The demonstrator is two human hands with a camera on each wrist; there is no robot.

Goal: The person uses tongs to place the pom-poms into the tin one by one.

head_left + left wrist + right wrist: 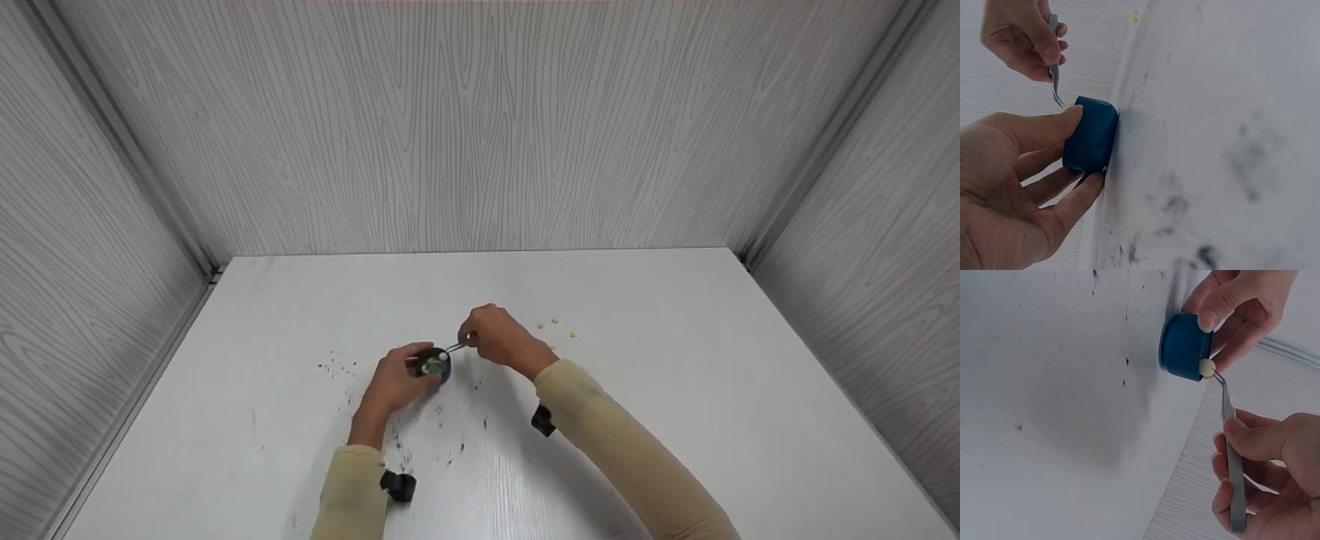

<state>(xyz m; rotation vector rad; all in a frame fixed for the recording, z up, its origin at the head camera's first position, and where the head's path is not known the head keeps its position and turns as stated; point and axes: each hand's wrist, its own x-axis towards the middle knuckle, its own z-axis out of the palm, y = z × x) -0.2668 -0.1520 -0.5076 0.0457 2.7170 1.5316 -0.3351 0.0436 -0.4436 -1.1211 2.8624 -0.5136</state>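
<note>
A small dark-blue round cup (1182, 349) stands on the white table, its mouth turned up in the head view, with pale and coloured bits inside. My left hand (396, 379) grips its sides between thumb and fingers, as the left wrist view shows on the blue wall (1090, 135). In my right hand (499, 335) is a pair of grey metal tweezers (1235, 478) with bent tips, pinched between thumb and fingers. The tweezer tips hold a small off-white ball (1207, 367) right at the cup's rim.
Right of the right hand lie two tiny pale pink balls (555, 320) and a yellow one (572, 334). Dark specks and smudges (405, 454) mark the white tabletop (675, 390). Grey wood-grain panels (480, 127) enclose the table at the back and sides.
</note>
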